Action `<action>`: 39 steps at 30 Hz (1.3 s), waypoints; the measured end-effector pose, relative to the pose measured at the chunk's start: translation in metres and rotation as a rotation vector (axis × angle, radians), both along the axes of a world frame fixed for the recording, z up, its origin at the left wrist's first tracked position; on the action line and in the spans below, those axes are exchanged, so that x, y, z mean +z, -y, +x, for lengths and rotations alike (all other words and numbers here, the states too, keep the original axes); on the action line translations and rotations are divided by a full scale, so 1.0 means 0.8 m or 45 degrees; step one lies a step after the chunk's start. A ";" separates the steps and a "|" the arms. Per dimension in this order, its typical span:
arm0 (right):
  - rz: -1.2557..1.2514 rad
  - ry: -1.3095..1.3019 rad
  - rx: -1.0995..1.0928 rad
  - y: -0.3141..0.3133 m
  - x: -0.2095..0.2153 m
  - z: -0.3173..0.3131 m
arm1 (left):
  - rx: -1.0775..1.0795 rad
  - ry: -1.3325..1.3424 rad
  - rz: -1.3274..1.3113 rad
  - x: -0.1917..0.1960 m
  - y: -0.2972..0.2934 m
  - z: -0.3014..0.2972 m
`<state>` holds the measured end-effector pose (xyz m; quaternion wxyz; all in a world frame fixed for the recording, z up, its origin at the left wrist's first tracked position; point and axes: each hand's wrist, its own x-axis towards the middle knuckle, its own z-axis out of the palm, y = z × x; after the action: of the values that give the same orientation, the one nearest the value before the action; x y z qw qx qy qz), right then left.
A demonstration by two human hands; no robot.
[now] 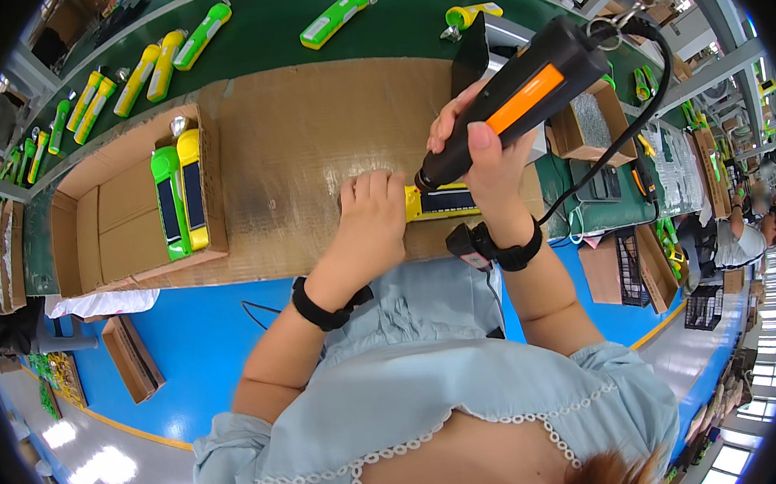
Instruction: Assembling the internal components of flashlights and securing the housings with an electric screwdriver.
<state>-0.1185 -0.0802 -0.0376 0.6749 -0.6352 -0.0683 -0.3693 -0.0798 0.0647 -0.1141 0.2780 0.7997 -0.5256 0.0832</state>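
My right hand (496, 158) grips a black electric screwdriver (522, 98) with an orange stripe, hung from a hook and cable at its top. Its tip points down onto the end of a yellow flashlight (439, 201) with a dark panel, which lies on the cardboard sheet. At the near end of that flashlight, my left hand (373, 209) is closed with its fingers curled, steadying it; the fingertips are partly hidden. To the left, an open cardboard box (129, 271) holds a green flashlight (170, 199) and a yellow flashlight (193, 188) side by side.
Several green and yellow flashlights lie along the green conveyor (274, 34) behind the cardboard sheet (307, 113). A small carton of screws (591, 124) stands to the right, past a dark open box. The screwdriver's black cable (620, 145) loops down on the right. Another person (737, 240) sits far right.
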 end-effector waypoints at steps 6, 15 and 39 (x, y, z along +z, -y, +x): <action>-0.047 -0.028 0.040 -0.005 -0.016 0.012 | 0.019 -0.014 0.056 -0.004 0.003 -0.001; -0.124 -0.066 -0.028 -0.008 -0.021 0.007 | -0.068 0.040 0.190 0.006 -0.001 0.001; 0.214 0.281 -0.340 0.086 0.050 -0.048 | 0.690 0.104 0.352 0.010 0.231 0.261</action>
<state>-0.1567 -0.1493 0.0028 0.6590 -0.5356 -0.0260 -0.5274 0.1288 -0.1203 -0.1059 0.1128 0.9370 -0.3104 0.1142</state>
